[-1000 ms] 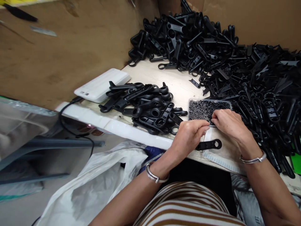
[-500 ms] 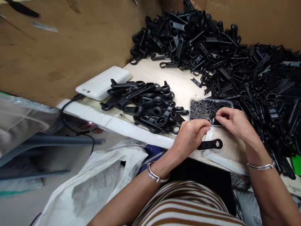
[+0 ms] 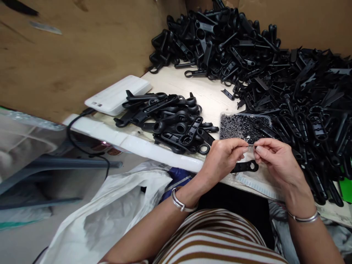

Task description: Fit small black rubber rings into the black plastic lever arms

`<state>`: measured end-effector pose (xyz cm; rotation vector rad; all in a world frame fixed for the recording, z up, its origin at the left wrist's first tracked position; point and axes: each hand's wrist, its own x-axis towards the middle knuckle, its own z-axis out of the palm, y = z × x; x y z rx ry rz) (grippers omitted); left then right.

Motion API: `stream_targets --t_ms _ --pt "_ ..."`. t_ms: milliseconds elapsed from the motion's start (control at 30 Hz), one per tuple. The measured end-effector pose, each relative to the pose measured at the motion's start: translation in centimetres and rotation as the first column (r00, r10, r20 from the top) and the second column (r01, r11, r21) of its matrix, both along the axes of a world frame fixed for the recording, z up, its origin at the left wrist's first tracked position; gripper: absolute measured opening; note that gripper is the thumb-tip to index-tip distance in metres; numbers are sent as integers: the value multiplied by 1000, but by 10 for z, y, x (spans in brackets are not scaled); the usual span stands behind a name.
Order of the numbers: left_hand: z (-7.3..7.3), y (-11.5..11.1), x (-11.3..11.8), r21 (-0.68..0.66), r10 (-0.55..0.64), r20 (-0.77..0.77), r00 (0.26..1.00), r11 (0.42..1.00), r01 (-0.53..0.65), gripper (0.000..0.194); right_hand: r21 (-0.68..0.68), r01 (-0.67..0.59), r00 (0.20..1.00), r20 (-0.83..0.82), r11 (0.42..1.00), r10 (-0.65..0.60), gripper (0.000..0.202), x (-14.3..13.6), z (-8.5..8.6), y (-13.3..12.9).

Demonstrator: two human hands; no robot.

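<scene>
My left hand (image 3: 227, 156) is closed in a pinch in front of the clear box (image 3: 220, 126) of tiny dark pieces. Something thin and small shows at its fingertips, too small to name. Facing it, my right hand (image 3: 275, 157) is pinched too, its fingertips close to the left ones at the box's near edge; what they hold is too small to make out. A black plastic part with a ring end (image 3: 244, 166) lies below the hands near the table edge, its left end hidden behind my left hand.
Several black parts (image 3: 170, 121) are heaped left of the box. A larger pile (image 3: 233, 47) fills the back and right. A white device (image 3: 118, 94) with a black cable lies at the left, by a cardboard wall (image 3: 82, 47).
My right hand has moved back from over the box of tiny pieces, bringing its fingertips near those of my left hand. The whole view has shifted slightly.
</scene>
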<state>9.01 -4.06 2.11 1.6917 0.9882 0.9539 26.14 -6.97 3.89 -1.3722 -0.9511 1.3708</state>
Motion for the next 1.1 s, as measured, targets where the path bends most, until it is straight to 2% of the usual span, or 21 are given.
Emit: stream_targets --t_ms 233,567,667,800,867,967,1033,1100 --pt "-2 -2 2 -66 -8 52 999 998 12 14 -49 29 994 -108 998 -34 26 -5 1 -6" --pt "-5 -3 2 -104 -25 81 996 994 34 15 65 104 995 -9 992 -103 20 -8 -10 -8" --pt "-3 -3 4 -105 -33 108 994 993 44 15 106 85 991 97 991 -95 16 -8 -13 -10" --pt "-1 -3 4 -127 -32 144 989 991 51 15 243 28 944 312 970 -106 7 -9 -12 -13" --pt "-2 -3 4 -151 -15 140 990 988 37 15 301 16 893 425 953 -149 5 -12 -10 -15" --pt "-4 -5 4 -156 15 152 988 988 9 13 380 3 774 585 925 -244 6 -18 -9 -21" --pt "-5 -8 3 -150 45 174 984 989 -18 12 429 -28 731 625 903 -274 9 -24 -9 -24" --pt "-5 -10 2 -158 85 185 979 986 -56 11 447 -58 756 604 893 -254 12 -28 -11 -26"
